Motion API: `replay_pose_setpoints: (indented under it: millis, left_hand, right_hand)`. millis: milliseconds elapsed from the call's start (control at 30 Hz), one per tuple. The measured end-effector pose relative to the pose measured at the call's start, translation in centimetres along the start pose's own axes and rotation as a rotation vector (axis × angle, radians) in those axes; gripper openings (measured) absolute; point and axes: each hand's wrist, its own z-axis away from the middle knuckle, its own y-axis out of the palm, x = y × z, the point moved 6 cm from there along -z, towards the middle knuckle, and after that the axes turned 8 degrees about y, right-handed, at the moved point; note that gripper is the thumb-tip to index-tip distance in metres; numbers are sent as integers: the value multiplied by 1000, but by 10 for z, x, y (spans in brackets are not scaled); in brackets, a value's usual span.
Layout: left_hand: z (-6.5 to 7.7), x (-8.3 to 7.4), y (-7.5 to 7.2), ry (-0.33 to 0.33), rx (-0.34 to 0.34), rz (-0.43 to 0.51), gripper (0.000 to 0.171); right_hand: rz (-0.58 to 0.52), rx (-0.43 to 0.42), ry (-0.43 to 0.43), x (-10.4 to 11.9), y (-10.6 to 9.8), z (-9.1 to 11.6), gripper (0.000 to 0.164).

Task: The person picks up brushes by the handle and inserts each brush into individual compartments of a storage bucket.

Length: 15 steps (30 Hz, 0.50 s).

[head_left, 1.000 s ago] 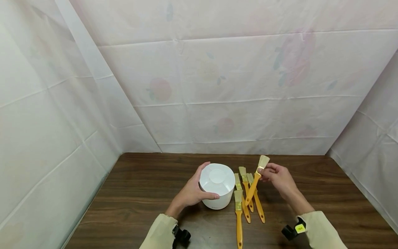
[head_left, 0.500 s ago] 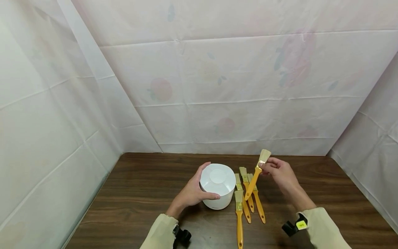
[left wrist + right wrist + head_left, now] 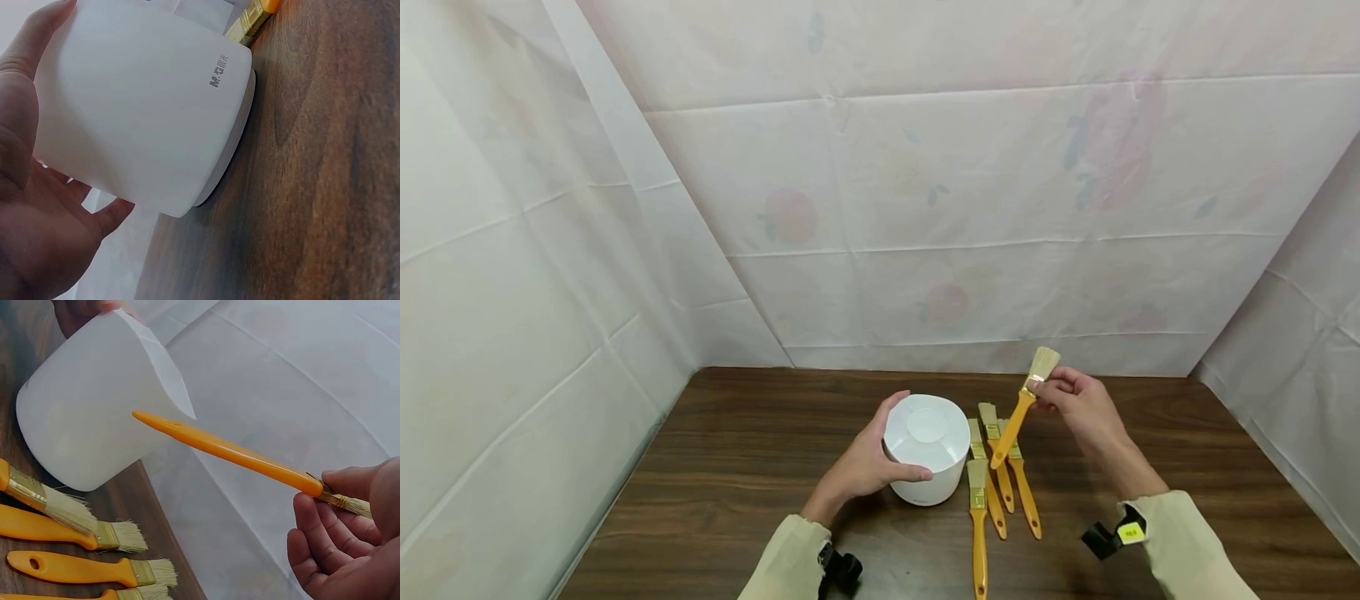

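A white pen holder [image 3: 925,487] with an M&G mark stands upright on the wooden table. My left hand [image 3: 865,462] grips it from the left, thumb at the near side and fingers at the far side. To its right, my right hand [image 3: 1086,412] pinches a paintbrush [image 3: 1013,427] by its metal band. The brush is raised and slanted, pale bristles up and yellow handle end pointing down-left. In the right wrist view the handle [image 3: 231,450] points toward the pen holder's open rim.
Several more yellow-handled paintbrushes [image 3: 1025,500] lie on the table [image 3: 722,500] just right of the pen holder, some overlapping. One brush [image 3: 978,542] lies nearer the front edge. White cloth [image 3: 880,292] hangs behind and on both sides.
My right hand has lifted the paintbrush up and slightly away from the other brushes, its handle end rising above them. The left hand and pen holder have stayed in place.
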Motion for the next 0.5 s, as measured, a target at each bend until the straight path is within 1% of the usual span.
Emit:
replay_pose_setpoints:
  millis: [200,500]
  left_hand:
    - [1,0,0,-1,2,1,110]
    - [2,-1,-1,-10,1,7,110]
  right_hand:
    - [25,0,-25,6,0,-1,36]
    - [-5,13,-35,13,2,-1,31]
